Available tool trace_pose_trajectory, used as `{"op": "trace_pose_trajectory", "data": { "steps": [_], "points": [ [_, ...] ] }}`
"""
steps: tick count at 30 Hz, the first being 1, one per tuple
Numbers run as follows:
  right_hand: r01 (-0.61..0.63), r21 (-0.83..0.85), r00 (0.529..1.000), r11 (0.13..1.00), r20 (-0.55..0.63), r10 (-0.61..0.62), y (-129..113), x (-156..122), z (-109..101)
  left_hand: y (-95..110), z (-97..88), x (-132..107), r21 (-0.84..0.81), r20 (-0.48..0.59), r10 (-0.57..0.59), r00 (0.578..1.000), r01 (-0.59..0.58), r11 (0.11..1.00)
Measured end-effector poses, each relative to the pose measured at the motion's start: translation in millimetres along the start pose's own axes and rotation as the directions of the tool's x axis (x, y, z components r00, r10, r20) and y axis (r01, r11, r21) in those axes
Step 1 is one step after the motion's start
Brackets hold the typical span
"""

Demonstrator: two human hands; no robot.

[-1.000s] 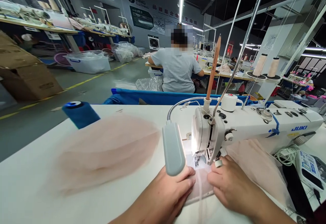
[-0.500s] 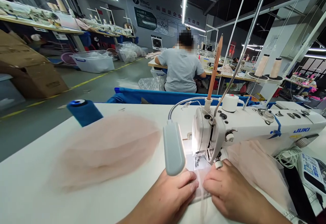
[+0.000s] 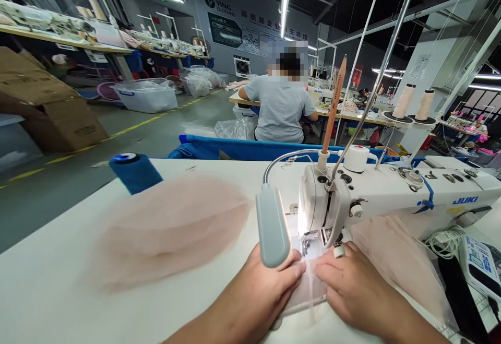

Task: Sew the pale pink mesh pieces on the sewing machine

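Note:
My left hand [image 3: 263, 286] lies flat on a small pink fabric piece [image 3: 309, 289], fingers stretched toward the needle of the white sewing machine [image 3: 391, 192]. My right hand [image 3: 352, 286] presses the same fabric from the right side, fingers flat and together, with a thimble ring on one finger. The fabric sits under the presser foot [image 3: 309, 242], lit by the grey gooseneck lamp [image 3: 272, 226]. More pink tulle [image 3: 395, 255] bunches under the machine arm to the right.
A heap of pink tulle [image 3: 168, 226] lies on the white table [image 3: 58, 292] at left, behind it a blue thread cone [image 3: 135, 172]. A control box [image 3: 479, 260] and cables sit at right. A person in a grey shirt [image 3: 279, 106] sits ahead. Cardboard boxes [image 3: 50, 109] stand far left.
Both hands have slid the pink fabric forward toward the needle, and the strip in front of the presser foot is shorter. The camera shifted slightly left.

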State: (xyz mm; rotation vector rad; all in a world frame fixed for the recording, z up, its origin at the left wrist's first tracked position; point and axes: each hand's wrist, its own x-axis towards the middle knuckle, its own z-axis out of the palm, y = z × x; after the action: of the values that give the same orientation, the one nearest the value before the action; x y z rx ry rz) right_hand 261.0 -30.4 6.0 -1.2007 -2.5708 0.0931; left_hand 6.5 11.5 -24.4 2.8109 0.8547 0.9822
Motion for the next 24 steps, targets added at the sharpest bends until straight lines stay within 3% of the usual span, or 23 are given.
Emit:
{"op": "trace_pose_trajectory", "data": {
  "steps": [4, 8, 11, 13, 16, 19, 24],
  "points": [
    [0.028, 0.114, 1.000, 0.993, 0.002, -0.029, -2, -2, -9, 3, -14.1, -1, -0.024, 0.060, -0.107, 0.992, 0.108, 0.994],
    [0.077, 0.096, 0.997, 0.992, -0.013, -0.076, 0, -1, -2, 13, -37.0, 0, -0.103, 0.206, -0.165, 0.964, 0.189, 0.977],
    [0.069, 0.124, 0.991, 0.990, -0.125, -0.054, 2, 4, 7, 20, -40.3, 3, -0.143, 0.280, -0.190, 0.941, 0.236, 0.961],
    [0.029, 0.230, 0.972, 0.973, -0.234, 0.026, 0, 8, 9, 21, -30.0, 6, -0.154, 0.293, -0.245, 0.924, 0.299, 0.942],
    [-0.016, 0.403, 0.928, 0.915, -0.334, 0.164, -4, 14, 7, 15, -3.4, 7, -0.133, 0.197, -0.340, 0.919, 0.369, 0.920],
    [-0.011, 0.481, 0.902, 0.877, -0.373, 0.216, -9, 19, 4, 7, 16.0, 6, -0.114, 0.065, -0.367, 0.928, 0.372, 0.921],
    [0.004, 0.493, 0.901, 0.870, -0.379, 0.210, -13, 21, 5, 9, 5.8, 12, -0.154, 0.018, -0.346, 0.938, 0.345, 0.926]
  ]
}}
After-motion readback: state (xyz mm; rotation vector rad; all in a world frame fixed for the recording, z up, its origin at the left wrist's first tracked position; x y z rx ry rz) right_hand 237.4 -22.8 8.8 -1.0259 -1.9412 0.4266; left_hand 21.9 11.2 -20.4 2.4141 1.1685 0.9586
